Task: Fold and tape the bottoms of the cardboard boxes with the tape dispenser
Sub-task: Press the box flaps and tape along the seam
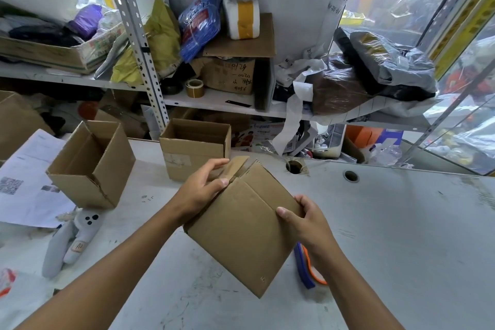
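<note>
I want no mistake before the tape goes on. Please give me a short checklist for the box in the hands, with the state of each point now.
1. Left hand holds the flaps: ok.
2. Right hand holds the held box by its edge: ok.
3. Flaps folded flat and closed: not ok, one flap stands up.
4. Tape dispenser near: ok, beside the right wrist, partly hidden.
5. Tape loaded: cannot tell.

A flattened brown cardboard box tilts above the table, flaps partly folded. Two open boxes stand upright behind; a blue-and-orange tape dispenser lies beneath.
</note>
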`<action>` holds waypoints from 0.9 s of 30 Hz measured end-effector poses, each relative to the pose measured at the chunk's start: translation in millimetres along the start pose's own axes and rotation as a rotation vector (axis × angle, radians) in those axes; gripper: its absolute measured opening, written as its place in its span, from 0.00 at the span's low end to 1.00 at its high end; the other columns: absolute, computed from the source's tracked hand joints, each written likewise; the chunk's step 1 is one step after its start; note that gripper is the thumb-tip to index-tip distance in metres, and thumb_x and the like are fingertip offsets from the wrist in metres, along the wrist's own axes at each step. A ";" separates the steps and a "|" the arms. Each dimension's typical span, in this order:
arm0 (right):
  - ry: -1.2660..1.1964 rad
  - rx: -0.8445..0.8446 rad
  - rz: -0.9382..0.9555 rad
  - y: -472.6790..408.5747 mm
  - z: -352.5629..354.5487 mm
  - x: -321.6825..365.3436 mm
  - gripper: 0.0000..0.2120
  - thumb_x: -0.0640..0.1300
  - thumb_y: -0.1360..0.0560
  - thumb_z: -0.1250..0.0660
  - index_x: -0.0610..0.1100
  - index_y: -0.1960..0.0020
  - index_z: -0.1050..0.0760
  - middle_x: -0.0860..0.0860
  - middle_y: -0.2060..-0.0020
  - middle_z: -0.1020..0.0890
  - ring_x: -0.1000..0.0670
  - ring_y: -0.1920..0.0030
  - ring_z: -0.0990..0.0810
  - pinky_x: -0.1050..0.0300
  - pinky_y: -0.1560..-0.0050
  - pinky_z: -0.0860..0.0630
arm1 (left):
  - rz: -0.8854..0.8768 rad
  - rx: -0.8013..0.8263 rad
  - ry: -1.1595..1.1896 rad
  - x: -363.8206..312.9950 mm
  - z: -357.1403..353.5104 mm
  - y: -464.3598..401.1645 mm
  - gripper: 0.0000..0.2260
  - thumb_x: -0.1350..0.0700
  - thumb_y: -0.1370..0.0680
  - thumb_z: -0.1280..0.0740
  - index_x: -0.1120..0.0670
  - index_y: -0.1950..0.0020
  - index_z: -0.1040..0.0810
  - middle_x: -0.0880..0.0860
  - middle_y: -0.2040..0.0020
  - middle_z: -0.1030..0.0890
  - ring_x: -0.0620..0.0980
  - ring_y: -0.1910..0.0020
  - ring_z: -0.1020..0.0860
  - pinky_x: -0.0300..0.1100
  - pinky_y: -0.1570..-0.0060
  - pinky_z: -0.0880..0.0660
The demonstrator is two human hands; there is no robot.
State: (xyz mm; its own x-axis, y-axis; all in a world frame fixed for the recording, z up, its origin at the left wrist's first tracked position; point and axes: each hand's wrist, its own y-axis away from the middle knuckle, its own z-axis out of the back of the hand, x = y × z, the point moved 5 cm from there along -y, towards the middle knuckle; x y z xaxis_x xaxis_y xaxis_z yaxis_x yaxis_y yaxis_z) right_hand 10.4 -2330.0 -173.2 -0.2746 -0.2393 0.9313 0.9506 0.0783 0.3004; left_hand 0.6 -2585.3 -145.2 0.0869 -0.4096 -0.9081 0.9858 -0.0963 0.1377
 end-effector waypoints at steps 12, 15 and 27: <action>0.706 -0.281 -0.024 14.6 28.3 -74.9 0.18 0.58 0.27 0.29 0.50 0.45 0.28 0.51 0.49 0.21 0.46 0.45 0.22 0.47 0.46 0.23 | -0.106 -0.006 -0.839 10.0 -4.0 -0.5 0.33 0.32 0.27 0.35 0.35 0.25 0.43 0.47 0.23 0.39 0.51 0.28 0.36 0.56 0.30 0.35; 0.990 -0.146 -0.188 25.5 28.2 -113.4 0.27 0.64 0.31 0.29 0.47 0.43 0.31 0.50 0.43 0.23 0.47 0.39 0.24 0.52 0.41 0.24 | -0.183 0.029 -1.015 19.3 -21.7 0.7 0.34 0.32 0.25 0.38 0.35 0.22 0.48 0.50 0.20 0.45 0.54 0.25 0.43 0.57 0.28 0.43; 0.167 -0.014 0.005 56.3 27.5 -73.5 0.10 0.50 0.25 0.32 0.49 0.47 0.25 0.52 0.59 0.16 0.50 0.59 0.18 0.54 0.57 0.20 | -0.202 -0.061 -0.773 -15.4 -45.5 22.8 0.34 0.34 0.21 0.42 0.43 0.19 0.50 0.47 0.18 0.47 0.50 0.20 0.49 0.54 0.21 0.51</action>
State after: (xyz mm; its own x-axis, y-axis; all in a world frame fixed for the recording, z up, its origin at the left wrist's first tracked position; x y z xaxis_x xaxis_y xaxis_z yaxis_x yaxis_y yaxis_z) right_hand 80.2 -2281.4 -219.1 -0.2429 -0.3966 0.8853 0.9543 0.0664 0.2915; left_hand 28.3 -2539.9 -146.0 -0.1961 -0.9042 -0.3794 0.9799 -0.1950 -0.0417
